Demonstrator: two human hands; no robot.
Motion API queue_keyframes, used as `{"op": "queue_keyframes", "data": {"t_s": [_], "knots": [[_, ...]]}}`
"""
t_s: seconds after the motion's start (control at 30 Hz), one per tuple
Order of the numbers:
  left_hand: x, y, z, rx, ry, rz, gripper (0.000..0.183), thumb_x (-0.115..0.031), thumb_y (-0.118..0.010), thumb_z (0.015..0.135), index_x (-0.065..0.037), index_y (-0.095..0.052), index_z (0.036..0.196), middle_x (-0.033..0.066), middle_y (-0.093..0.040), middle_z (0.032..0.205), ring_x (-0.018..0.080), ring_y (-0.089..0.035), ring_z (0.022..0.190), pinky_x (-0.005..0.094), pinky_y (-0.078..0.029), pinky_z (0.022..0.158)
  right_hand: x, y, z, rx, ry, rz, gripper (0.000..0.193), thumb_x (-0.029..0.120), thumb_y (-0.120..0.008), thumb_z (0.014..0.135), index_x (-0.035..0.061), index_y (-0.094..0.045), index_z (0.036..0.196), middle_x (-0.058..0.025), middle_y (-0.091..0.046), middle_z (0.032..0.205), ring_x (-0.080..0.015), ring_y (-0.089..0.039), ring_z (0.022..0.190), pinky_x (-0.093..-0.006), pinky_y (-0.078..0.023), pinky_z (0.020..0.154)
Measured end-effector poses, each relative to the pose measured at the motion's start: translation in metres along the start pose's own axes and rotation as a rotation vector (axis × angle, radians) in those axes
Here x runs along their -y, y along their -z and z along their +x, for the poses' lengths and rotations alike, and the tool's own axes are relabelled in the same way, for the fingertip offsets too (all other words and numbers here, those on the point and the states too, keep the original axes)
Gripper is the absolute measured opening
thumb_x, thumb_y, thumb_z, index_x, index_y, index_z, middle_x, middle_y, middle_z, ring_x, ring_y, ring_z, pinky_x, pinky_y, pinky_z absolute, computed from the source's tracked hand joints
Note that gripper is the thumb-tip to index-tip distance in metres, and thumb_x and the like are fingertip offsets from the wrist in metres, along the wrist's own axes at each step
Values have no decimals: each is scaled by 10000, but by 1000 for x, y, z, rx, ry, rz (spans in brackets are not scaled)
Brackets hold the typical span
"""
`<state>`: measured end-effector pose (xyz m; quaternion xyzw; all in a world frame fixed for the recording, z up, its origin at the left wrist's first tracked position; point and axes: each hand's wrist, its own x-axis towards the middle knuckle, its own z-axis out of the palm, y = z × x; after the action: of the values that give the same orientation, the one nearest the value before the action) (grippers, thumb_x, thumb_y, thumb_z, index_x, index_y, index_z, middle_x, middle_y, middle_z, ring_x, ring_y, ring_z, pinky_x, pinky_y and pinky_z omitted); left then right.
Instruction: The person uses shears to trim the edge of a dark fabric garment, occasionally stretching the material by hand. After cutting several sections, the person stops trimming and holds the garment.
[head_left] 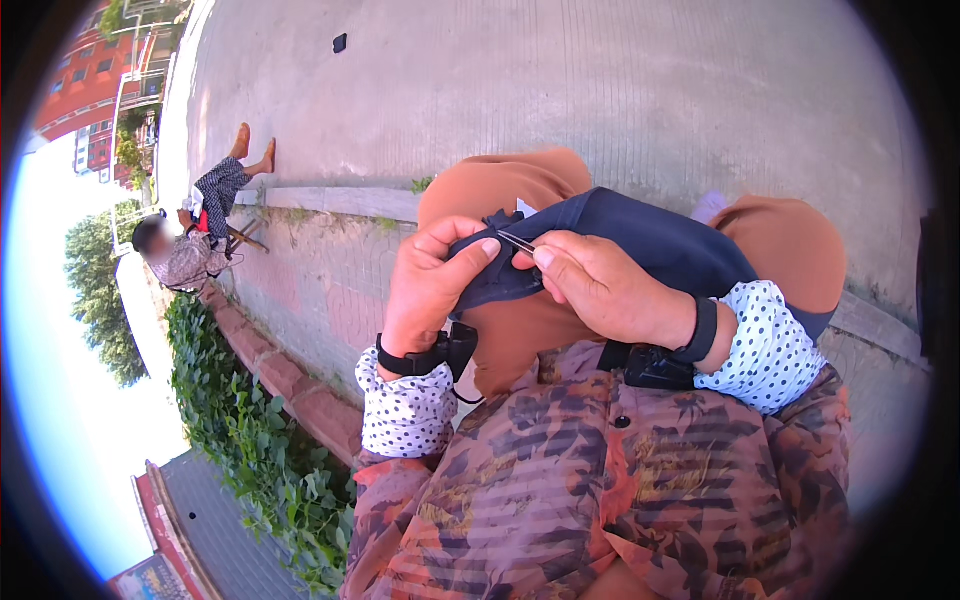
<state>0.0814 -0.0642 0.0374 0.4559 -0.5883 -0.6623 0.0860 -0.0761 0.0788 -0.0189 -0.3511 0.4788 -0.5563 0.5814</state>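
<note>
Dark navy cloth (650, 235) lies across my lap, over my brown trousers. My left hand (430, 275) pinches a gathered edge of it between thumb and fingers, holding that part up. A slim pair of metal tweezers (517, 242) is gripped in my right hand (615, 285), its tips meeting the cloth close to my left thumb. What the tips touch is too small to make out. A small white patch (526, 208) shows at the cloth's far edge. Both wrists wear black straps with small black boxes, below polka-dot cuffs.
Grey concrete pavement (620, 90) stretches ahead, with a small black object (340, 43) on it. To the left, another person (200, 230) sits by a low brick edging (280, 370). Leafy green plants (250, 440) grow behind that edging. A stone kerb (340, 203) runs past my knees.
</note>
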Motion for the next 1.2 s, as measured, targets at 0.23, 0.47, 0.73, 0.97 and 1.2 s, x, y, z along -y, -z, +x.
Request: {"op": "queue_keyframes", "data": {"t_s": [0.23,0.47,0.73,0.97,1.2], "knots": [[-3,-5,1,17,-14,8,58,-46,-684,930,-17,-688,979,3,-699,892,42,-629,778,205,-526,709,-4,-1,3,-29,25,63,327,238,-431,1060,-28,-622,1071,-136,-659,894,-224,-645,839,-337,-506,788],[-9,-7,-2,46,-16,-52,57,-45,-648,950,-11,-674,987,38,-720,893,71,-654,799,224,-538,731,2,-1,8,-8,-79,219,331,246,-416,1065,-2,-630,1025,-34,-558,760,-118,-538,699,-291,-464,664],[-9,-8,-3,53,-44,-114,55,-49,-635,955,-7,-668,968,56,-726,901,88,-665,811,232,-543,757,3,3,15,13,26,3,316,257,-442,1053,-7,-612,1025,-92,-615,793,-203,-609,716,-343,-493,676],[0,-3,-2,22,-72,-178,50,-60,-660,949,-26,-679,981,19,-710,917,57,-643,817,216,-534,756,8,3,15,-65,322,-398,220,184,-503,1012,-12,-583,1068,-241,-655,955,-431,-637,874,-471,-515,761],[5,-4,2,-19,-86,-136,54,-55,-673,943,-27,-684,987,-11,-689,907,42,-619,807,203,-515,737,7,1,15,-91,322,-532,210,120,-505,1012,-21,-575,1150,-225,-660,1019,-403,-653,920,-416,-526,786]]}}
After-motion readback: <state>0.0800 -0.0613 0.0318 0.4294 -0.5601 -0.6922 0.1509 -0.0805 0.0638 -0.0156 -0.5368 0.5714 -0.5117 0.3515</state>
